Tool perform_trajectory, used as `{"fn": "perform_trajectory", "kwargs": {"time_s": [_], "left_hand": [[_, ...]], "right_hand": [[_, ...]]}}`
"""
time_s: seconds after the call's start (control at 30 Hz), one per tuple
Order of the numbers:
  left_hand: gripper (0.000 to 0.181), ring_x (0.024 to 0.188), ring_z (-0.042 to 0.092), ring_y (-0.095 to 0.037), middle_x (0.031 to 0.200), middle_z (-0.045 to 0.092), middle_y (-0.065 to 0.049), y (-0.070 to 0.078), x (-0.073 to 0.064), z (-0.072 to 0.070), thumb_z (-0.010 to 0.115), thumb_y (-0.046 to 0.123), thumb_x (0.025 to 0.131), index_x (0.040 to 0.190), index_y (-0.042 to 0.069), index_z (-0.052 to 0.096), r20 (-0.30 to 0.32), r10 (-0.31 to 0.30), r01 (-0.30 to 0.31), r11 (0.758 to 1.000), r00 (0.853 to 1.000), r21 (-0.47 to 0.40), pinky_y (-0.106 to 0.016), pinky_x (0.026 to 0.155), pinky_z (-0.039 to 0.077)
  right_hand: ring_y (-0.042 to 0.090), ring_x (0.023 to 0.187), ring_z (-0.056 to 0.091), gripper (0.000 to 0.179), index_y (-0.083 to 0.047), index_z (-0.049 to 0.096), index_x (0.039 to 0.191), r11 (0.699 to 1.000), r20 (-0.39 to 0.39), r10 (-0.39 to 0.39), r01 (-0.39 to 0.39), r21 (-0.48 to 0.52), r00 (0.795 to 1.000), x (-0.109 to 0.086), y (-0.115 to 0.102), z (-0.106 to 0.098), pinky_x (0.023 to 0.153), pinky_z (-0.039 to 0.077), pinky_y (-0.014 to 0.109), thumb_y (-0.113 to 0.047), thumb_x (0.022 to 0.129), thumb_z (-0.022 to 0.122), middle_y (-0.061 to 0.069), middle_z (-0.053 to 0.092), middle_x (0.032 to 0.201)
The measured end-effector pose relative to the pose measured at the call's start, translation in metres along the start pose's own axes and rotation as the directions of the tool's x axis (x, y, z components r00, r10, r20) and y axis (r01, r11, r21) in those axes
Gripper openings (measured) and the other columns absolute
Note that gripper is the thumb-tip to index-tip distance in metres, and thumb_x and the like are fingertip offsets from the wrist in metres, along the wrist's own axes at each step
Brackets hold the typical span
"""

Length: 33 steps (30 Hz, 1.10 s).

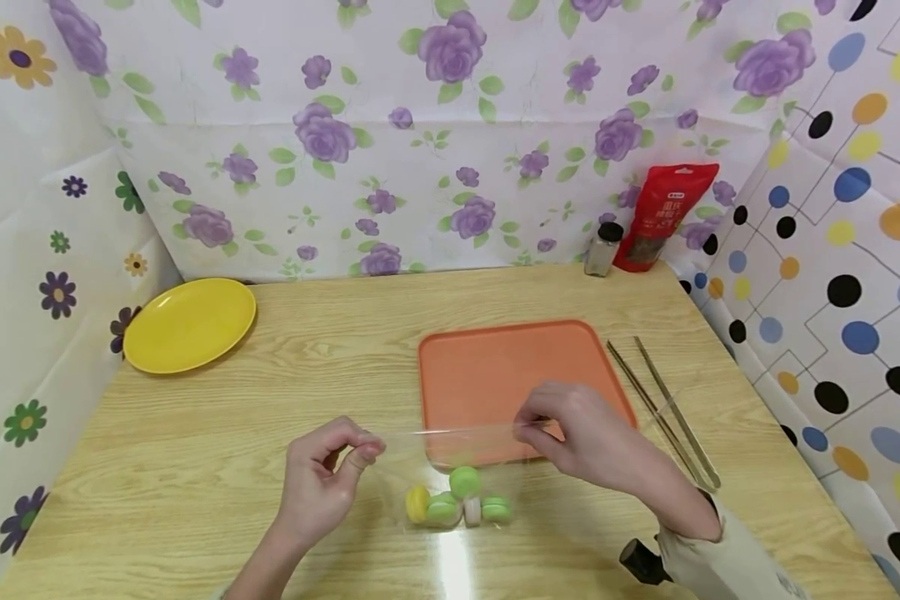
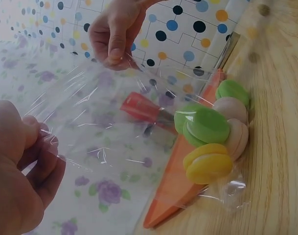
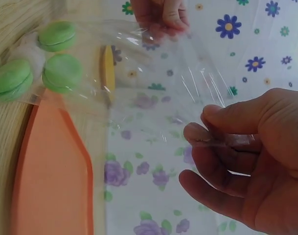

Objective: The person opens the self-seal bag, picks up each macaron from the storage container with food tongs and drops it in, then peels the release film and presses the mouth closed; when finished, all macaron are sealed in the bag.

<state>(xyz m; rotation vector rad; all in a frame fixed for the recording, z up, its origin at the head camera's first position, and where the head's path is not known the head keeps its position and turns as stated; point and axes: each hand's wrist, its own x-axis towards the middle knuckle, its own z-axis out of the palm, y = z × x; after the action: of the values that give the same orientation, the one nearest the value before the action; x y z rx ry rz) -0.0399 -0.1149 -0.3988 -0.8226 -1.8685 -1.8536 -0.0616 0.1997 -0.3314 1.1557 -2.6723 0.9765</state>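
A clear plastic bag is stretched between my two hands, its top edge taut in the head view. My left hand pinches one top corner between thumb and fingers. The opposite corner is pinched by my right hand, which is over the near right part of the orange tray. Several macarons lie in the bottom of the bag: a yellow macaron, green ones such as this green macaron, and pale ones like this pale macaron. The bag's lower end hangs close over the wooden table.
Metal tongs lie right of the tray. At the back right stand a black-capped shaker jar and a red pouch. A yellow plate is at the back left. A black object sits by my right sleeve.
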Motion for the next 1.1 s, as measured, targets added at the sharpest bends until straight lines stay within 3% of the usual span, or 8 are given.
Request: {"fn": "perform_trajectory", "kwargs": {"time_s": [0.13, 0.2, 0.4, 0.67, 0.8, 0.93, 1.1], "left_hand": [[0.009, 0.076, 0.064, -0.009, 0.076, 0.066, -0.014, -0.001, -0.001, -0.002, 0.07, -0.005, 0.086, 0.079, -0.005, 0.063, -0.001, -0.001, 0.001, 1.0, 1.0, -0.008, -0.019, 0.073, 0.054], [0.01, 0.077, 0.065, -0.01, 0.077, 0.066, -0.017, 0.0, -0.001, -0.003, 0.07, -0.009, 0.085, 0.078, -0.005, 0.062, -0.005, 0.004, -0.004, 1.0, 1.0, -0.019, -0.02, 0.075, 0.054], [0.027, 0.078, 0.065, -0.011, 0.079, 0.068, -0.009, 0.0, -0.002, -0.003, 0.063, -0.031, 0.074, 0.078, -0.005, 0.063, -0.01, -0.003, 0.002, 1.0, 1.0, -0.003, -0.02, 0.076, 0.055], [0.026, 0.075, 0.062, -0.011, 0.078, 0.065, -0.008, 0.0, -0.004, -0.007, 0.062, -0.03, 0.076, 0.08, -0.004, 0.063, 0.002, -0.003, 0.003, 1.0, 1.0, -0.009, -0.019, 0.073, 0.054], [0.021, 0.078, 0.064, -0.014, 0.081, 0.064, -0.01, 0.005, -0.005, -0.014, 0.061, -0.023, 0.084, 0.084, -0.002, 0.061, 0.067, -0.067, 0.067, 0.998, 0.995, 0.003, -0.022, 0.074, 0.055], [0.018, 0.084, 0.066, -0.017, 0.089, 0.064, -0.012, 0.013, -0.004, -0.023, 0.057, -0.016, 0.093, 0.091, 0.001, 0.062, 0.142, -0.153, 0.156, 0.988, 0.978, -0.009, -0.029, 0.076, 0.058], [0.017, 0.095, 0.07, -0.019, 0.1, 0.072, -0.015, 0.021, -0.002, -0.034, 0.059, -0.016, 0.093, 0.102, -0.007, 0.069, 0.12, -0.138, 0.145, 0.988, 0.983, -0.052, -0.034, 0.078, 0.059]], "right_hand": [[0.005, 0.078, 0.063, 0.015, -0.017, 0.069, 0.089, 0.999, -0.024, -0.013, 0.014, 0.031, 1.0, -0.005, 0.003, 0.0, 0.068, 0.055, 0.028, -0.003, 0.093, 0.071, -0.011, 0.063, 0.087], [0.005, 0.077, 0.062, 0.016, -0.017, 0.069, 0.09, 0.999, -0.041, -0.018, 0.019, 0.042, 0.999, -0.007, 0.003, 0.0, 0.067, 0.054, 0.027, -0.001, 0.092, 0.071, -0.011, 0.063, 0.086], [0.004, 0.075, 0.062, 0.022, -0.017, 0.068, 0.088, 0.997, -0.115, -0.024, 0.033, 0.075, 0.993, -0.013, 0.005, 0.002, 0.064, 0.053, 0.024, 0.004, 0.089, 0.073, -0.012, 0.064, 0.085], [0.005, 0.072, 0.063, 0.027, -0.015, 0.07, 0.091, 0.99, -0.199, -0.019, 0.046, 0.133, 0.98, -0.018, 0.008, 0.006, 0.057, 0.051, 0.021, 0.011, 0.084, 0.074, -0.008, 0.068, 0.086], [0.007, 0.075, 0.065, 0.027, -0.015, 0.07, 0.094, 0.979, -0.195, -0.034, 0.072, 0.191, 0.98, -0.017, 0.009, 0.008, 0.063, 0.055, 0.024, 0.01, 0.085, 0.073, -0.006, 0.068, 0.087], [0.01, 0.078, 0.066, 0.029, -0.015, 0.067, 0.097, 0.959, -0.179, -0.088, 0.132, 0.249, 0.98, -0.014, 0.008, 0.008, 0.067, 0.056, 0.027, 0.011, 0.086, 0.071, -0.004, 0.068, 0.089], [0.013, 0.082, 0.066, 0.031, -0.017, 0.066, 0.101, 0.934, -0.171, -0.112, 0.162, 0.317, 0.979, -0.003, 0.002, 0.007, 0.073, 0.056, 0.029, 0.013, 0.089, 0.067, -0.004, 0.067, 0.093]]}}
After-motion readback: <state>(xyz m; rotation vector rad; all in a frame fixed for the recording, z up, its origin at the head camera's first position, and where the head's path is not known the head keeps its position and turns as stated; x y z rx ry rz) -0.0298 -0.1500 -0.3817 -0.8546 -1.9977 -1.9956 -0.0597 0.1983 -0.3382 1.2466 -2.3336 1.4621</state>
